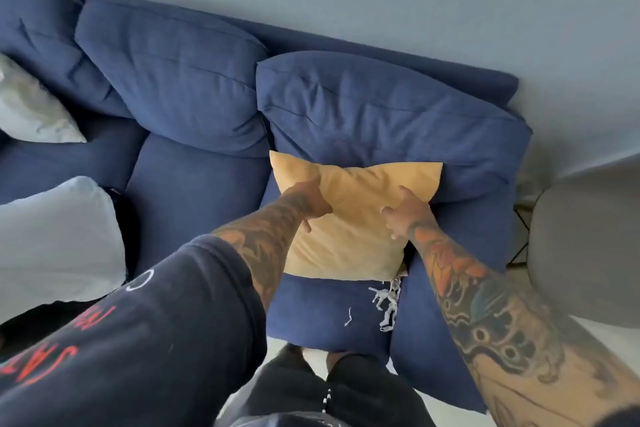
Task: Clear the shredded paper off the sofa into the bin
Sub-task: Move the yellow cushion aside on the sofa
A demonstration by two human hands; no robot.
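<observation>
A yellow cushion (349,218) lies on the right seat of the blue sofa (194,191), leaning against the back cushion. My left hand (311,201) grips its left edge and my right hand (405,213) grips its right side, fingers curled into the fabric. White shredded paper (388,305) sits in the gap between the seat and the right armrest, just below the cushion's lower right corner. One loose strip (348,317) lies on the seat front. No bin is in view.
Two pale pillows (52,239) (31,107) lie on the sofa's left part. A grey round chair (585,253) with thin black legs stands right of the armrest. The wall runs behind the sofa. My legs stand at the seat's front edge.
</observation>
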